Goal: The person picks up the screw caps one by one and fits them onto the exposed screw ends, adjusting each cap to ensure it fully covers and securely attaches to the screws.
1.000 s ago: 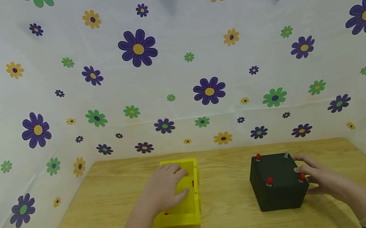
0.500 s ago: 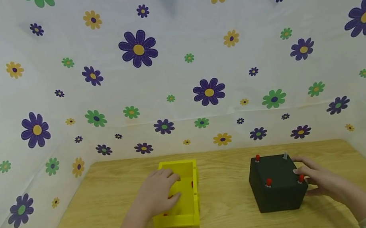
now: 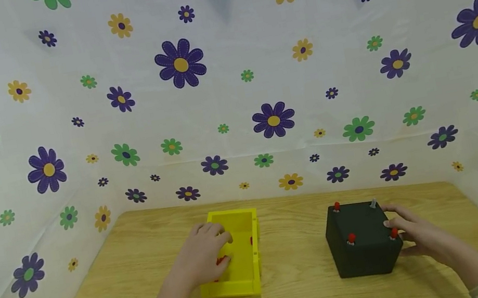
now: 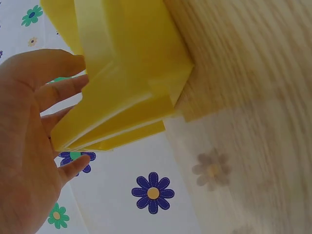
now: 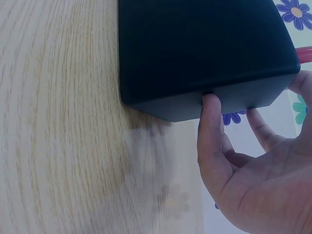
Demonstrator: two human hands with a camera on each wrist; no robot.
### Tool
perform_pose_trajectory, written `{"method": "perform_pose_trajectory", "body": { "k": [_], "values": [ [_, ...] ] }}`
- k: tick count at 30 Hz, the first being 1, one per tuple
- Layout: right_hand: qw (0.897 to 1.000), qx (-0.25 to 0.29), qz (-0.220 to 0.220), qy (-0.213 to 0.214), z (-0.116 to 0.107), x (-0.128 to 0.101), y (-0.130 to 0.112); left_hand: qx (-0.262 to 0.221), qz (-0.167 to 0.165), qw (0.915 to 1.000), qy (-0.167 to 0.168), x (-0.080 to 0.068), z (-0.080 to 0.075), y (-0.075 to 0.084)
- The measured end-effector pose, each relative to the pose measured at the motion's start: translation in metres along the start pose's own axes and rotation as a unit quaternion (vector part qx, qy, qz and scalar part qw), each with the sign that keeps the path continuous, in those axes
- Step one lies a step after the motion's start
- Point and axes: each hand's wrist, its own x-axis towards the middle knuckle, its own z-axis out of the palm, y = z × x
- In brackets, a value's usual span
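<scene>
A yellow open tray lies at the middle of the wooden table, with small red pieces inside it. My left hand reaches over the tray's left wall, fingers loosely bent above the inside; the left wrist view shows the fingers spread beside the yellow tray, holding nothing. To the right stands a black box with red pegs and one grey peg on top. My right hand grips its right side, and the thumb presses the black box at its edge.
The wooden table is closed in by white flowered sheets at the back and on both sides. Bare wood lies between the tray and the box and along the front edge.
My left hand has drawn back a little from the tray's far end toward its middle, fingers bending more. The right hand and the black box have stayed put.
</scene>
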Motion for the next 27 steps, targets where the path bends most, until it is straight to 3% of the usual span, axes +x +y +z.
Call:
{"method": "perform_pose_trajectory", "body": {
  "k": [21,27],
  "values": [
    [1.000,0.003,0.010,-0.006,-0.001,-0.001,-0.003,0.076,0.049,0.9959,-0.007,0.011,0.020,0.000],
    [1.000,0.003,0.011,-0.003,0.000,-0.001,-0.004,0.079,0.060,0.9947,-0.028,0.012,0.024,0.004]
  ]
}}
